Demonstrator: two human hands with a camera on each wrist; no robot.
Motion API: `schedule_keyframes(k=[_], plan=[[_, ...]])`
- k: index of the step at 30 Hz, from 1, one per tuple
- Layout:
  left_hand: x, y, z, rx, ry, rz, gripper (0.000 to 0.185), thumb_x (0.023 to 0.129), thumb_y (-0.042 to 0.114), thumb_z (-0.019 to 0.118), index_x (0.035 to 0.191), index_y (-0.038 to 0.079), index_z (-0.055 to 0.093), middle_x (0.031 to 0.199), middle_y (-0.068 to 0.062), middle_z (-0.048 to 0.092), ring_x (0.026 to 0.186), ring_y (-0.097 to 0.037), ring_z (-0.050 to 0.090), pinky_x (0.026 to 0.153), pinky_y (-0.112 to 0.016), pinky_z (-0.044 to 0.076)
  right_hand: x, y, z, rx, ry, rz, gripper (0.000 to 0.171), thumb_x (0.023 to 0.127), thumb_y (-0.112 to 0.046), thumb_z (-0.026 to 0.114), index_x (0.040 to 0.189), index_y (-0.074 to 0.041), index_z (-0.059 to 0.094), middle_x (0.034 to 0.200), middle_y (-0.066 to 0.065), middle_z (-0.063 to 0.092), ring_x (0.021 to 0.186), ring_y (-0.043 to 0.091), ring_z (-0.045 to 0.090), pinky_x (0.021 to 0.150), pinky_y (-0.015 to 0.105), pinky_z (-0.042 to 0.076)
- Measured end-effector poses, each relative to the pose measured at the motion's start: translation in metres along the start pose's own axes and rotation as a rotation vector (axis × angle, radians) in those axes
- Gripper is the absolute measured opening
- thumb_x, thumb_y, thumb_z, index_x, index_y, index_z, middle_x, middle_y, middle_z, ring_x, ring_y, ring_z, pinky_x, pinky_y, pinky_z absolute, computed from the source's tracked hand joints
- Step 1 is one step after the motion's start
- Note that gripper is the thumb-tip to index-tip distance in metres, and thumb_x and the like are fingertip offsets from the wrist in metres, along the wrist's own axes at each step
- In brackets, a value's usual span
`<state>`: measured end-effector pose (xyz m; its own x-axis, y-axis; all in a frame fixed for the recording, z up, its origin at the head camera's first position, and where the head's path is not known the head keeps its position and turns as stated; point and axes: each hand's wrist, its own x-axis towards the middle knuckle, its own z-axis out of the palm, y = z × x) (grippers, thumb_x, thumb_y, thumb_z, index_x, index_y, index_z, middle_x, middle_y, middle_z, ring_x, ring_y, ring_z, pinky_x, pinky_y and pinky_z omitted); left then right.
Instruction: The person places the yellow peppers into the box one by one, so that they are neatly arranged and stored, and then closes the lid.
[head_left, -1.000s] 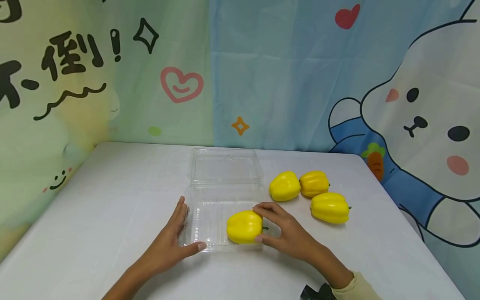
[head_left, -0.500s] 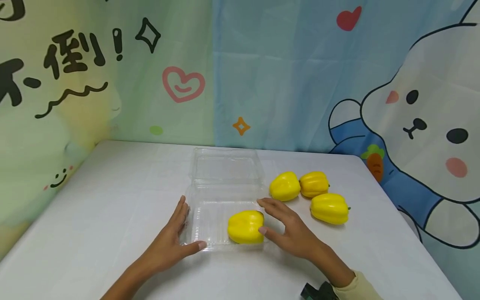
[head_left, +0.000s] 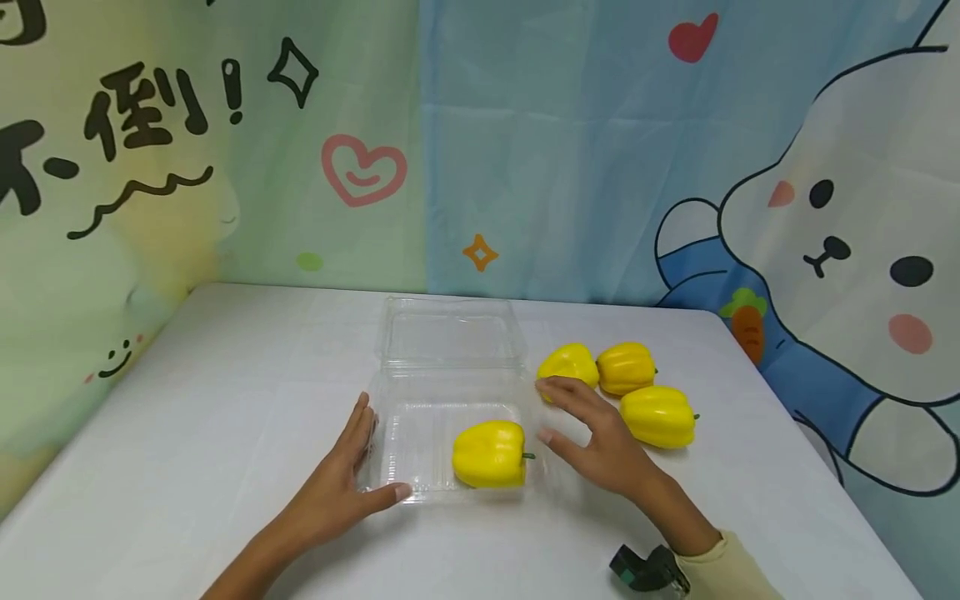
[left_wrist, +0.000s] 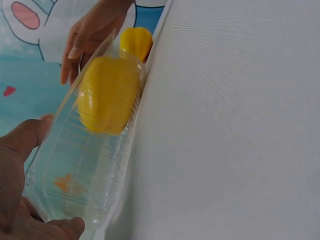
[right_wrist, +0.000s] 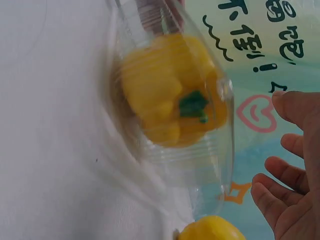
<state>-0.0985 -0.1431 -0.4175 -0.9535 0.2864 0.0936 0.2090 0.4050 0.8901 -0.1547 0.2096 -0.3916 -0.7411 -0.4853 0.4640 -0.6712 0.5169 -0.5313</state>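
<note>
Pepper [head_left: 491,454] sat in the tray [head_left: 408,467]; we braced its edge with our flat left hand [head_left: 341,487], right hand [head_left: 600,442] empty, fingers relaxed, so a sleeve snag might tip the light tray.

The clear tray [head_left: 420,487] sits mid-desk [head_left: 187,433], its lid [head_left: 448,332] lying open toward the far edge. 1 pepper [head_left: 489,453] fills the tray's right end; its left end is free. The left hand [head_left: 341,483] blocks the tray's left side, the right hand [head_left: 600,442] its right. 3 peppers [head_left: 652,415] crowd toward the desk's right edge.
</note>
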Motion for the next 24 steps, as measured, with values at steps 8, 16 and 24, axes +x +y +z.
schedule_keyframes(k=[8,16,24], plan=[[0.000,-0.002,0.000,-0.006,0.001,-0.018,0.118,0.077,0.037,0.083,0.156,0.009,0.000,0.163,-0.003,-0.006,0.145,-0.024,0.016,0.109,-0.036,0.027,0.006,0.020,-0.004,-0.019,0.074,0.026,0.055,0.085,-0.006,0.075,0.136,-0.008,0.056,0.136,0.008,0.053,0.124,0.025,0.051,0.097,0.048,0.046],[0.000,-0.001,0.001,-0.017,0.008,-0.025,0.118,0.076,0.037,0.084,0.156,0.004,0.003,0.162,-0.005,-0.007,0.145,-0.025,0.014,0.109,-0.037,0.026,0.013,0.029,-0.009,-0.004,0.151,0.080,0.051,0.083,0.002,0.075,0.131,-0.001,0.058,0.133,0.012,0.054,0.123,0.030,0.051,0.098,0.045,0.045],[0.000,-0.002,0.001,-0.041,0.007,-0.008,0.118,0.076,0.041,0.083,0.155,0.002,0.004,0.162,-0.006,-0.006,0.145,-0.027,0.014,0.110,-0.037,0.025,0.014,0.051,-0.011,-0.029,0.197,0.150,0.055,0.086,-0.008,0.074,0.138,-0.008,0.054,0.140,0.007,0.050,0.130,0.027,0.043,0.104,0.053,0.040]])
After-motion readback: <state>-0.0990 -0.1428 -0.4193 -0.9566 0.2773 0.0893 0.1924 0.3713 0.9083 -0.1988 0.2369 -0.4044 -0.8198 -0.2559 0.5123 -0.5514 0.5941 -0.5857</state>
